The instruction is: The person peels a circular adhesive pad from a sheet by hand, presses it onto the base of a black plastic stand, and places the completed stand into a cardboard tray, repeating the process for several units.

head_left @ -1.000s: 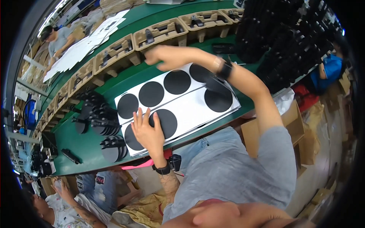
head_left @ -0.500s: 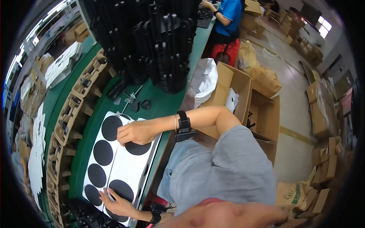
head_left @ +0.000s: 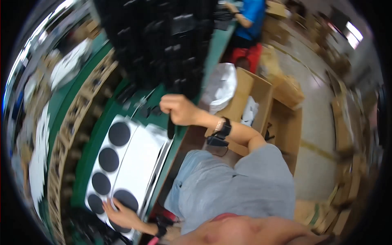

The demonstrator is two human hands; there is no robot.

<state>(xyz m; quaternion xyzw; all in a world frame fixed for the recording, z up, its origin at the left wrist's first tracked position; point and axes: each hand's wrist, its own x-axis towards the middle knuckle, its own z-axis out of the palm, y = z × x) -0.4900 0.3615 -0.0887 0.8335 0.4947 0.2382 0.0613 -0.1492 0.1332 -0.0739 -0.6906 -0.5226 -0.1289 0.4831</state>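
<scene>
A white sheet (head_left: 136,163) with round black stickers lies on the green bench. A column of smaller black circles (head_left: 108,159) runs along its far side, and a large black circle (head_left: 125,200) shows near my left hand. That hand (head_left: 122,214) rests on the sheet's lower end, fingers spread, touching it near the circles. Raised over the bench edge, my right hand (head_left: 179,109) is closed on a round black sticker (head_left: 170,128), which hangs below the fingers almost edge-on. Motion blurs its outline.
Tall stacks of black parts (head_left: 163,49) stand beyond the sheet. A row of brown moulded trays (head_left: 73,118) lines the bench. Open cardboard boxes (head_left: 255,83) and a white bag (head_left: 222,83) are at right. A co-worker in blue (head_left: 251,20) sits at the far end.
My right hand has lifted off the sheet and moved up and right, carrying a large black sticker. White now shows where that circle was. My left hand stays on the sheet.
</scene>
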